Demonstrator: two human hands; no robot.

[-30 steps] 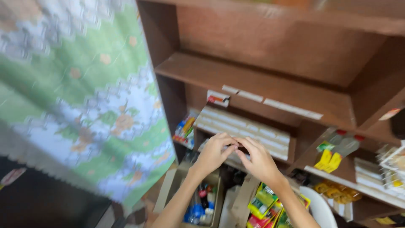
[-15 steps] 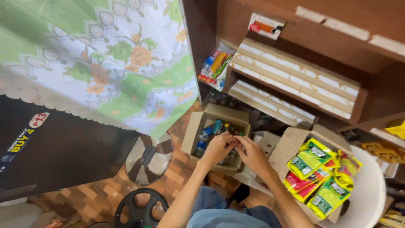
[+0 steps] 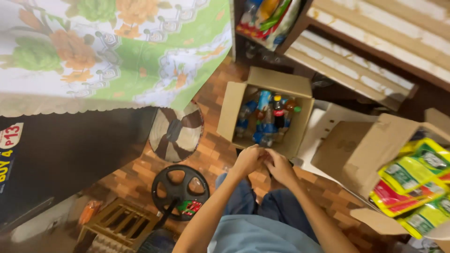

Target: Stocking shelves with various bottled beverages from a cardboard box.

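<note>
Cardboard box (image 3: 234, 105) of bottles (image 3: 269, 117), open at the top, on the brick-patterned floor (image 3: 211, 154) straight ahead of both hands, near rim just beyond the fingertips. Left hand (image 3: 247, 160) and right hand (image 3: 280, 166) pressed together at the knuckles, fingers curled inward toward each other, meeting just short of the box's near edge; whether touching the cardboard or hovering right over it, cannot tell. Fingers closed and interlaced or pinched around something too small and too hidden to make out; cannot say what, if anything, sits between them. Forearms reaching up from a light blue shirt (image 3: 255, 236) and dark jeans (image 3: 281, 208) at the bottom of the view. Inside the box, upright plastic bottles with blue, red and yellow caps, packed close, well forward of the hands. To the right, a white box (image 3: 316, 133) beside the bottle box, then a larger cardboard carton (image 3: 361, 150) with flaps open, full of yellow, green and red sachets (image 3: 417, 180). To the left of the hands, a round woven fan (image 3: 176, 133) with dark stripes lying flat, and a black spoked wheel (image 3: 180, 189) nearer the knees. Floral green cloth (image 3: 112, 51) hanging over the upper left; wooden shelves (image 3: 370, 51) across the upper right.
</note>
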